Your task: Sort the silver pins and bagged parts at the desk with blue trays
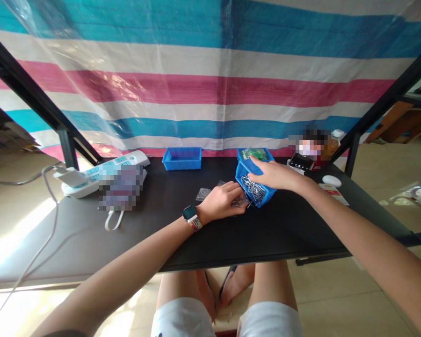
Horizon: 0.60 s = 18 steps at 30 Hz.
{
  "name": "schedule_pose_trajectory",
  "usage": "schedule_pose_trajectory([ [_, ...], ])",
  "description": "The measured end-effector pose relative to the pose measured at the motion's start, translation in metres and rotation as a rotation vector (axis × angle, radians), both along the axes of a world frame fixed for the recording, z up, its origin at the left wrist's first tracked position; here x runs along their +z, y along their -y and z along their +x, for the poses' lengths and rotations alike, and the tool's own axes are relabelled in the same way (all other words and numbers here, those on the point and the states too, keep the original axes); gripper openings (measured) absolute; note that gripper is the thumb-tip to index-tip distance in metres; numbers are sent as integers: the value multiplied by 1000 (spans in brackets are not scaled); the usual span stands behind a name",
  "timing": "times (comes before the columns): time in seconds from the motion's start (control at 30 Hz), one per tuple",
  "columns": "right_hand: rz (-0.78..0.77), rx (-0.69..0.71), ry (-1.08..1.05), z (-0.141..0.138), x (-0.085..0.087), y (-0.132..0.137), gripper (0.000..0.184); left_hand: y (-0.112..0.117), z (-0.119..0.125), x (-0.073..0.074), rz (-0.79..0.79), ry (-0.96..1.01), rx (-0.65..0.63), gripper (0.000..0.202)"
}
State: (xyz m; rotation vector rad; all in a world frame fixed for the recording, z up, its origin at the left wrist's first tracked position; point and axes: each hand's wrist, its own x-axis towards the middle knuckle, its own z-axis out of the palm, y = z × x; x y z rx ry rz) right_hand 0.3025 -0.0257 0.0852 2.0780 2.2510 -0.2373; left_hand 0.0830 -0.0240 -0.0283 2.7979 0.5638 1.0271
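My right hand [272, 174] grips the rim of a blue plastic bin [266, 200], which is tilted toward my left hand. Inside lie many thin silvery metal pieces [254, 189] that look like nails or screws. Close against the bin's left side, my left hand [222, 200] is closed on a clear plastic bag [239, 201]; part of the bag is hidden by the fingers. More clear plastic [204, 194] lies just left of that hand. Right behind the tilted bin stands a second blue bin [241, 152] holding a green packet [255, 153].
Another blue bin [181, 162] stands at the table's back. On the left are a white power strip [129, 161], a blurred-out object [122, 187] and a cable [52, 224]. A small dark-screened device [300, 161] and a white oval object [331, 180] lie on the right.
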Motion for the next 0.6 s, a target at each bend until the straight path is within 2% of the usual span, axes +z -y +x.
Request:
schedule_pose_trajectory([
  [0.13, 18, 48, 43, -1, 3, 3, 97, -1, 0, -1, -7, -81, -31, 21],
  [0.3, -1, 194, 55, 4, 4, -1, 92, 0, 1, -1, 65, -165, -92, 29],
  [0.6, 48, 353, 178, -6, 11, -7, 89, 2, 2, 1, 38, -145, -133, 56],
])
